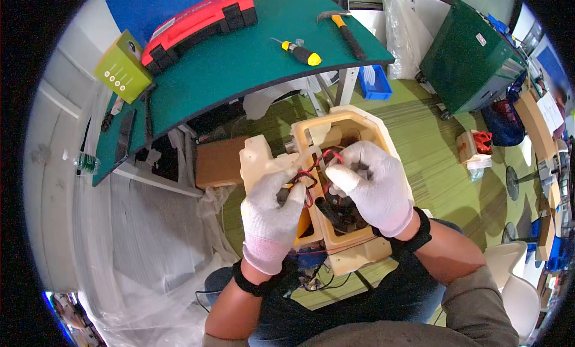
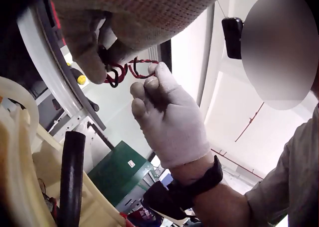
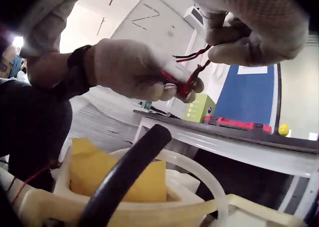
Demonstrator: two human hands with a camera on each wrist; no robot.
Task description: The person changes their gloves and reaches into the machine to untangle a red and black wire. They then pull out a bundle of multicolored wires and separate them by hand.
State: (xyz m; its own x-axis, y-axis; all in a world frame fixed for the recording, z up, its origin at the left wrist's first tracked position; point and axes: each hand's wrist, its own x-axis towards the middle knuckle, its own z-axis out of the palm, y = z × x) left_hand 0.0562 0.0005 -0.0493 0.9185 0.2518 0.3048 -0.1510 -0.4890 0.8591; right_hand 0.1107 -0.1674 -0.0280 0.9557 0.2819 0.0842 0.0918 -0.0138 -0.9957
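Both hands wear white knit gloves and hold a twisted red and black wire above a cream plastic housing. My left hand grips a bunched loop of it between thumb and fingers. A short span away, my right hand pinches another part of the wire with thumb and fingertips. In the right wrist view, loose-looking red and black strands show between the hands. Below them, a black tube and a pale clear hose rise from the housing. Dark parts inside it are partly hidden by my right hand.
Ahead is a green-topped table bearing a red toolbox, a green box, a screwdriver and a hammer. A blue bin and green cabinet stand right; plastic sheeting lies left.
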